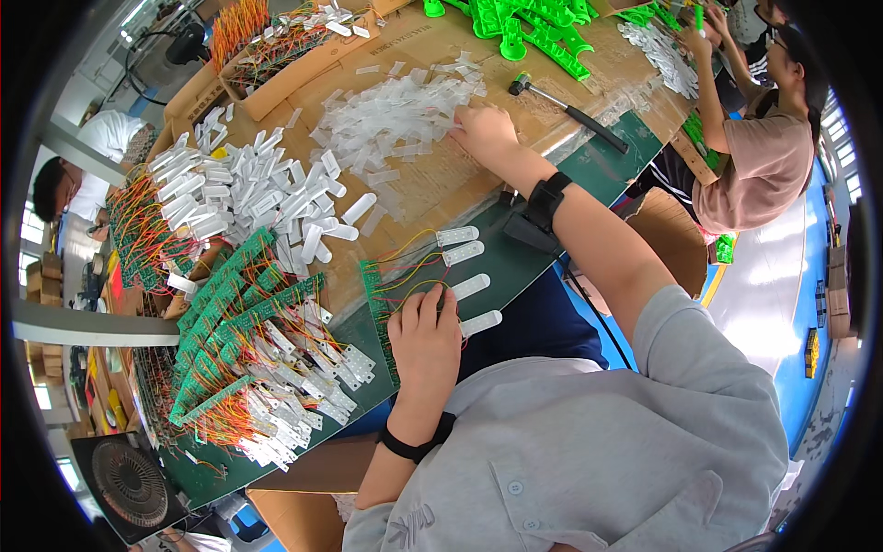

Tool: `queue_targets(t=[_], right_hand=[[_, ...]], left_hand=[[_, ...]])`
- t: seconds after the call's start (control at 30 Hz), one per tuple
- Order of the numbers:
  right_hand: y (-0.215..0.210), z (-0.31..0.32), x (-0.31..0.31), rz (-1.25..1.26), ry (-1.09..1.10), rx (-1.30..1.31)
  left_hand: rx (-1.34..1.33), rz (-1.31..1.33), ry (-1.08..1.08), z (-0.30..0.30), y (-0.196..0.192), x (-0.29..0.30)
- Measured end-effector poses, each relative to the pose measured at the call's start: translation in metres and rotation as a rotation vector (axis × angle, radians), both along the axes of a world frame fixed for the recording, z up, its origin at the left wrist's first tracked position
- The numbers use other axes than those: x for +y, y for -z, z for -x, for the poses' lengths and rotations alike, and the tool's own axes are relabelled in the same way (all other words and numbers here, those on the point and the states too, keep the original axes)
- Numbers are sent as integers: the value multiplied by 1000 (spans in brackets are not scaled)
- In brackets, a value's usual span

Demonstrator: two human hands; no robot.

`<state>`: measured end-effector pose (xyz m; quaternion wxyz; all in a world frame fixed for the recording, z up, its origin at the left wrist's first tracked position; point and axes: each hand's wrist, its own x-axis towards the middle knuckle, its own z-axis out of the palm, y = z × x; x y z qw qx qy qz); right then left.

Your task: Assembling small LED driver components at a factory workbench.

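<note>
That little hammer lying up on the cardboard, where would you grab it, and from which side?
Probably by the black handle of the hammer, near its free end toward the table's green edge. The handle lies flat, long and bare, while the head sits beside the heap of clear plastic pieces. Coming from above, fingers across the handle, looks simplest; the right hand is nearest.

**Busy workshop, daylight, shared bench**

Long green-topped work surface (602, 175) partly covered by brown cardboard sheets (432, 184). Glossy blue floor (791, 294) with a yellow line at right. Bright windows (842, 179) far right and left edge. Black round fan (129, 483) lower left. Co-workers seated around.
</note>
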<state>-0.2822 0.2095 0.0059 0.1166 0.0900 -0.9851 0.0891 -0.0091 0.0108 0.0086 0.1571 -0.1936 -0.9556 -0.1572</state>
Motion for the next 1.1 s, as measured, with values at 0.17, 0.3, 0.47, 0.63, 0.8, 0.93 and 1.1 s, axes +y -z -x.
queue_targets(t=[0.17,0.3,0.47,0.63,0.8,0.93,1.1], right_hand=[[0,-9,24,72,13,-74],[1,-33,25,223,31,78],[12,-40,19,137,-137,99],[15,-32,24,177,-176,150],[-31,-96,6,649,-290,-172],[-31,-165,-4,653,-479,-151],[-6,-201,-2,466,-530,79]], left_hand=[[-25,-66,10,2,-1,1],[-37,-119,1,4,-2,2],[-44,-159,10,5,-2,1],[-104,-174,40,6,-10,-2],[-130,-207,21,11,-22,1],[-119,-212,40,17,-17,2],[-174,-291,96,29,-19,-1]])
